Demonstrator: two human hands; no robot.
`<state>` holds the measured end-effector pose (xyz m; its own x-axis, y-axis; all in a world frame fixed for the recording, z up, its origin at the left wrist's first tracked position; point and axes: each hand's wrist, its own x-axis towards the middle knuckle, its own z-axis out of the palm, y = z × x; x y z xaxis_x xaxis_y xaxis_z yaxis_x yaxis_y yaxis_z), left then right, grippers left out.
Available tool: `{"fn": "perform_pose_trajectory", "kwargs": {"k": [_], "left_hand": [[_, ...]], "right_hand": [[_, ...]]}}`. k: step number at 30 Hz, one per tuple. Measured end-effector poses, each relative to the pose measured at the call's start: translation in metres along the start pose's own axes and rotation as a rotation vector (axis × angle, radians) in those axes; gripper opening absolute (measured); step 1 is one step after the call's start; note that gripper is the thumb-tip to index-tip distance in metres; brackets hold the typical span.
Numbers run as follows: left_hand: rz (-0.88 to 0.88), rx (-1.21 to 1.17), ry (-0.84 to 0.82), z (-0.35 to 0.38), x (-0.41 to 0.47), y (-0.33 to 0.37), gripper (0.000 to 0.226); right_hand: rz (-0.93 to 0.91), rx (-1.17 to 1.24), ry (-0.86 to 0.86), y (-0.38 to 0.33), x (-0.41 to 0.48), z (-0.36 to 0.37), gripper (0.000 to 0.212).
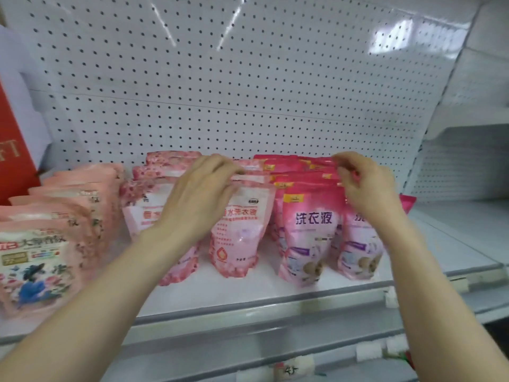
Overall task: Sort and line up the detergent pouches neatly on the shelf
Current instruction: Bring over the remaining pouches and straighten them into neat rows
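Note:
Pink detergent pouches stand in rows on the white shelf. Far left is a row of pale pink pouches with a blue figure. Two middle rows hold clear pink pouches. At the right stand two rows of magenta pouches. My left hand reaches over the middle rows and its fingers curl over the top edge of a clear pink pouch. My right hand pinches the top edge of a magenta pouch in the rightmost row.
A white pegboard back wall rises behind the pouches. A red box stands at the far left. The shelf's front rail runs below the pouches, and a bare neighbouring shelf lies to the right.

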<state>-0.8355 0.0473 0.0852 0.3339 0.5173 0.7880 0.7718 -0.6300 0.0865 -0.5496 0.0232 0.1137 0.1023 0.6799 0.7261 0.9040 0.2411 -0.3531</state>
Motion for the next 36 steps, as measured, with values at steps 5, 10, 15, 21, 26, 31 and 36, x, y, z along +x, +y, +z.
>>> {"fn": "perform_pose_trajectory", "kwargs": {"k": [5, 10, 15, 21, 26, 31, 36], "left_hand": [[0.081, -0.036, -0.094, 0.058, 0.039, 0.072, 0.047], [0.001, 0.145, -0.260, 0.103, 0.059, 0.104, 0.065], [-0.185, 0.146, 0.010, 0.116, 0.060, 0.118, 0.023], [-0.327, 0.206, 0.091, 0.120, 0.051, 0.140, 0.020], [-0.315, 0.225, 0.033, 0.113, 0.061, 0.136, 0.028], [-0.314, 0.058, -0.069, 0.099, 0.100, 0.110, 0.016], [-0.311, 0.174, -0.454, 0.099, 0.124, 0.090, 0.018]], "right_hand": [[0.085, -0.228, -0.375, 0.077, 0.021, -0.039, 0.035], [-0.031, -0.303, -0.622, 0.127, 0.030, -0.042, 0.038], [-0.148, -0.160, -0.489, 0.156, 0.041, -0.024, 0.024], [-0.277, -0.007, -0.575, 0.170, 0.046, -0.023, 0.036], [-0.221, 0.248, -0.551, 0.181, 0.054, -0.033, 0.042], [-0.229, 0.093, -0.498, 0.184, 0.090, -0.024, 0.019], [-0.191, 0.091, -0.773, 0.189, 0.112, -0.007, 0.012]]}}
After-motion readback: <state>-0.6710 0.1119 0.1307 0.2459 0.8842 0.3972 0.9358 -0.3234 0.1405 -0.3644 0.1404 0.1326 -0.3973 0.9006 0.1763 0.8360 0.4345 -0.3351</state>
